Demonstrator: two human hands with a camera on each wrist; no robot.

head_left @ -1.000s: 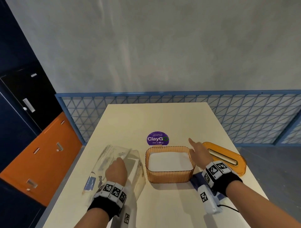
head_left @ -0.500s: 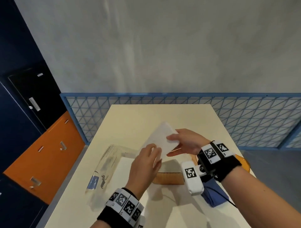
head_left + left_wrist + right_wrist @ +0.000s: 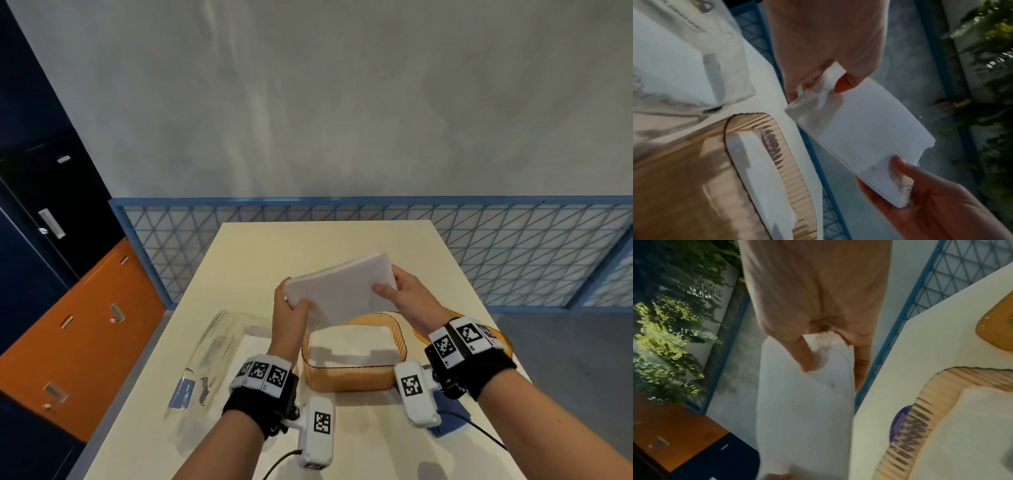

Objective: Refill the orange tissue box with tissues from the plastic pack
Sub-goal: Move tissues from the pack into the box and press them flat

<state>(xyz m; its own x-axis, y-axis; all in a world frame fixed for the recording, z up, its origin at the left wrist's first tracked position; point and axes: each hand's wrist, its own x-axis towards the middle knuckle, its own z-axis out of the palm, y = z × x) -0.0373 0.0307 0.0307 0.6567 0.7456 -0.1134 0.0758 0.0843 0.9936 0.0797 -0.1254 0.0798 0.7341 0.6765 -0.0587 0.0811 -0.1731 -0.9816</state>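
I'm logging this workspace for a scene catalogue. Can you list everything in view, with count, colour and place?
tissue stack: one, white, held in the air above the box
tissue box: one, orange, open, on the table, white tissues inside
lid: one, orange, right of the box, mostly hidden
plastic pack: one, clear, left of the box
table: one, cream
cloth: one, blue, near right
left hand: grips the stack's near-left corner
right hand: grips its right edge

Each forearm was bare and wore a black wristband with white square-code tags. A white camera block with one such tag hung from each band, and a thin black cable left it.
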